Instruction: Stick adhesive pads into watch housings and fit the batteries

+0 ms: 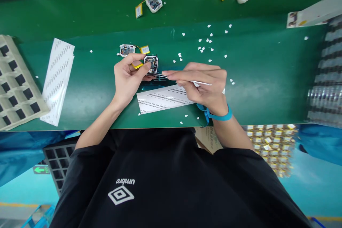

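My left hand [130, 73] grips a small square device casing [154, 63] with a circuit board inside, thumb pressed on its face. A yellow-edged battery [137, 65] hangs at its left side, partly behind my fingers. In my right hand [204, 80] is a pair of metal tweezers [199, 82], their tips at the lower edge of the casing. Whether the tips hold anything is too small to tell. Below my hands lies a white printed adhesive sheet [162, 99], its right end under my right hand. Just beyond my left hand rests another opened device [127, 50] with its battery [144, 49].
Several small white stickers [202, 48] are scattered over the green table [262, 71]. More opened devices [154, 1] sit along the back. On the left are a compartment tray [20, 89] and another white sheet [58, 78]; stacked clear trays [326, 74] stand at the right.
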`<state>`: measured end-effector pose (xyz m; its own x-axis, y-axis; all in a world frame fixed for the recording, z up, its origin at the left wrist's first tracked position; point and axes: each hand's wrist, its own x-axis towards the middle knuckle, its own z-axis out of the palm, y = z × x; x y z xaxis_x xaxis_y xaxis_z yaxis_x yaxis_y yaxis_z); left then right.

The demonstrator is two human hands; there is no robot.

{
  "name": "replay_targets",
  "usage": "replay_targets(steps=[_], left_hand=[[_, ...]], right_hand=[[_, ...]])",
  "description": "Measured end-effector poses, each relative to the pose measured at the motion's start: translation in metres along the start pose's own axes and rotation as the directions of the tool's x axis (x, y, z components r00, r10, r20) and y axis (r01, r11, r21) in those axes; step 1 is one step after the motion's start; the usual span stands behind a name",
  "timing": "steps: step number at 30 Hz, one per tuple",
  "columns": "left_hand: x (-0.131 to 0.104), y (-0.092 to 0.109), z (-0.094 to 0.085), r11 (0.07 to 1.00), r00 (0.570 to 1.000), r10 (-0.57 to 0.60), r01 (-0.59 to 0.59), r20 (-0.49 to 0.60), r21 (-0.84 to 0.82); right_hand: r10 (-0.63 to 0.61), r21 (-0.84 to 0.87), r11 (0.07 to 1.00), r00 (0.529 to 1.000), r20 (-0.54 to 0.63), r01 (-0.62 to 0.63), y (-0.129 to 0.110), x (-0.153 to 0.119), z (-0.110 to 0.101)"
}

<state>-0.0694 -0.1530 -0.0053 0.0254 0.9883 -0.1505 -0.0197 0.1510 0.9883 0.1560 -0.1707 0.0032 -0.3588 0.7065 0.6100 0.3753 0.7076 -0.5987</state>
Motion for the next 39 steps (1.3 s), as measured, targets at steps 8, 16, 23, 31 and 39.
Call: replay_targets(steps=[8, 16, 23, 31, 39], left_hand=[[0.005, -0.017, -0.007, 0.984, 0.985, 0.15, -0.158, 0.085, 0.086], [0.004, -0.019, -0.007, 0.977, 0.976, 0.198, -0.204, 0.087, 0.067], [0.008, -0.029, -0.005, 0.975, 0.974, 0.224, -0.223, -0.029, 0.023], [0.01, -0.026, -0.008, 0.985, 0.984, 0.173, -0.173, -0.051, 0.008], [0.006, -0.025, -0.004, 0.983, 0.983, 0.185, -0.185, -0.023, 0.0]], right_hand=[[0.049, 0.058, 0.997, 0.999, 0.021, -0.05, 0.001, 0.0, 0.001], [-0.027, 0.117, 0.993, 0.999, -0.044, 0.031, 0.0, 0.004, 0.003], [-0.02, 0.05, 0.998, 0.999, -0.043, 0.022, 0.0, 0.003, 0.009], [-0.018, 0.033, 0.999, 0.981, -0.194, 0.024, -0.002, 0.007, 0.006], [-0.008, 0.057, 0.998, 0.992, -0.124, 0.015, 0.008, 0.0, 0.014]])
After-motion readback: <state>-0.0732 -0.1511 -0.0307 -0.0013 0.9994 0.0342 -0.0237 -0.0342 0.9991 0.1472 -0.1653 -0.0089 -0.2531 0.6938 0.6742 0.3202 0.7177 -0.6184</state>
